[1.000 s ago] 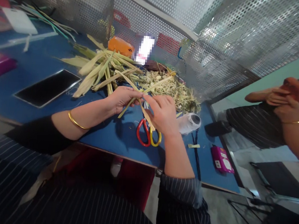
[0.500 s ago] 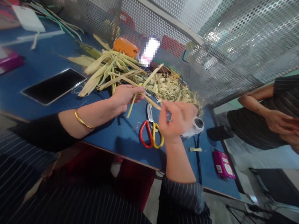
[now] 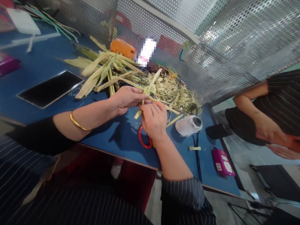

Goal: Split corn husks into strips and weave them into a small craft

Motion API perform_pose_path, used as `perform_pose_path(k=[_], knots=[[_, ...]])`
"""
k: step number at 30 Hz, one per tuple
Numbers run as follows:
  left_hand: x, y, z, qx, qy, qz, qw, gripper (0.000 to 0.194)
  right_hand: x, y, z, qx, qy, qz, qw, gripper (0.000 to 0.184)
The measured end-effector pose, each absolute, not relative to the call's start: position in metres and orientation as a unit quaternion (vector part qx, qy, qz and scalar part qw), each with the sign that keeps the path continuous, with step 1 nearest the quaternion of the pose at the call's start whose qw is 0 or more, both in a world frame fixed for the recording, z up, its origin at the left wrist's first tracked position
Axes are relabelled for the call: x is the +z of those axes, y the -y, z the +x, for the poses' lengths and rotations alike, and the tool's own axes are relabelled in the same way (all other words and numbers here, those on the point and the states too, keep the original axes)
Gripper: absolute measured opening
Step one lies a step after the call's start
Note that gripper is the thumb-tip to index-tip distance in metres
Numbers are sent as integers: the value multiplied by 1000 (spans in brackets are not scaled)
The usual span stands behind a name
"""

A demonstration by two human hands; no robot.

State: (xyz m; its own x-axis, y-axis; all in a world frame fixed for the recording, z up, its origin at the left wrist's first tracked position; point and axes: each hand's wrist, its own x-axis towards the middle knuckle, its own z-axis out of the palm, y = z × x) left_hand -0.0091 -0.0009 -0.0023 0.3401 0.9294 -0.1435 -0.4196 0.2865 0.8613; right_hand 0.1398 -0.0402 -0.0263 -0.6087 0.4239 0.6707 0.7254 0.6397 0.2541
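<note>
My left hand (image 3: 128, 100) pinches the crossed corn husk strips (image 3: 147, 89) where they meet. Close against it, my right hand (image 3: 154, 118) has its fingers closed on the same strips, just below the crossing. One strip end points up, another reaches right, and a short one hangs below. Under my right hand lie scissors, of which only the red handle (image 3: 144, 140) shows; the rest is hidden. Behind my hands is a pile of shredded husk (image 3: 176, 90), with longer dried corn husks (image 3: 96, 68) to its left.
A black-screened phone (image 3: 50, 88) lies left on the blue table (image 3: 125, 145). To the right are a thread spool (image 3: 188, 125), a black cord and a purple packet (image 3: 223, 162). An orange packet (image 3: 123, 48) rests behind the husks. At right a person (image 3: 279, 114) holds a reddish-brown object.
My right hand has moved left and down from the strip's right end to the crossing beside my left hand. It now covers most of the scissors. The co-worker's hands have shifted slightly.
</note>
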Motion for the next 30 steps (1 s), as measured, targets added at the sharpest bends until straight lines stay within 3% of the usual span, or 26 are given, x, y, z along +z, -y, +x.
perform_pose_path(k=[11,15,17,24,30], knots=[[-5,-1,-7,522,-374,312,700,10,-23,51,136,-270,897,-208,282,18],[-4,-4,-12,501,-358,350,706,11,-16,46,145,-295,825,-343,339,31],[-3,-3,-13,476,-346,369,719,10,-14,42,150,-293,778,-439,341,29],[-15,-2,-4,484,-386,404,673,10,-22,34,151,-185,795,-506,277,27],[-21,-4,1,527,-410,419,616,12,-20,40,144,-12,804,-496,327,27]])
